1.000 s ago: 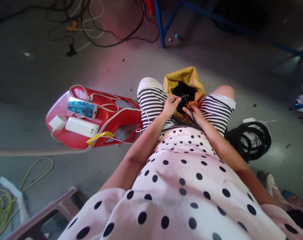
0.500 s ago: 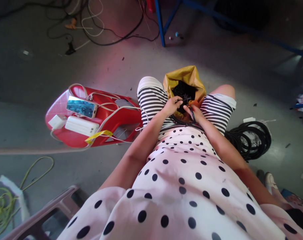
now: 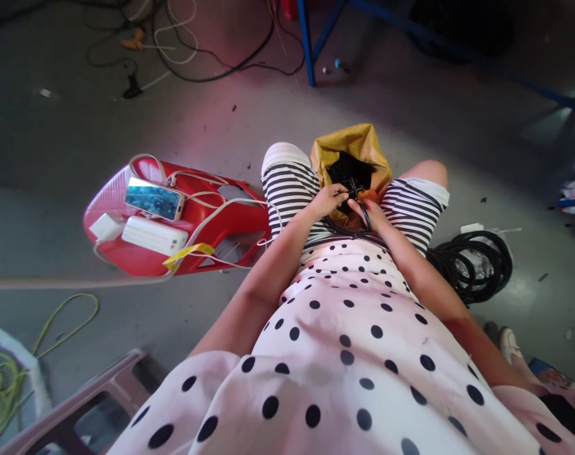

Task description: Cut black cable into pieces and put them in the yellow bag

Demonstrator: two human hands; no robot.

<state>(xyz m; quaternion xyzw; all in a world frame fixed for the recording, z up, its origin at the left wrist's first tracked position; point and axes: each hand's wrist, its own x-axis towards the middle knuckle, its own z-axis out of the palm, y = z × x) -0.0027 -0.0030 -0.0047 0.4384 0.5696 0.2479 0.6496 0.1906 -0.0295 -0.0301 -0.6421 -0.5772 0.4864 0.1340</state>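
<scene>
A yellow bag (image 3: 328, 142) stands open between my knees, with a heap of small black pieces (image 3: 347, 169) inside. Over its near rim, my left hand (image 3: 329, 201) is closed in a pinch on a small black piece whose kind I cannot make out. My right hand (image 3: 373, 216) is closed around a black cable (image 3: 366, 218), which bends over the fingers and runs across my lap. Both hands are close together, fingertips almost meeting at thin black prongs (image 3: 354, 186). Something orange (image 3: 373, 196) lies at the bag's rim beside the right hand.
On my left, a red stool (image 3: 211, 234) carries a phone (image 3: 153, 198), a white power bank (image 3: 152, 234) and white cables. A coil of black cable (image 3: 491, 265) lies on the floor at right. Blue frame legs (image 3: 307, 50) stand ahead; yellow-green cord (image 3: 3, 385) lies lower left.
The view has shifted slightly. Both hands keep nearly the same place and grip over the bag, with only a small turn of the black pieces at the fingertips.
</scene>
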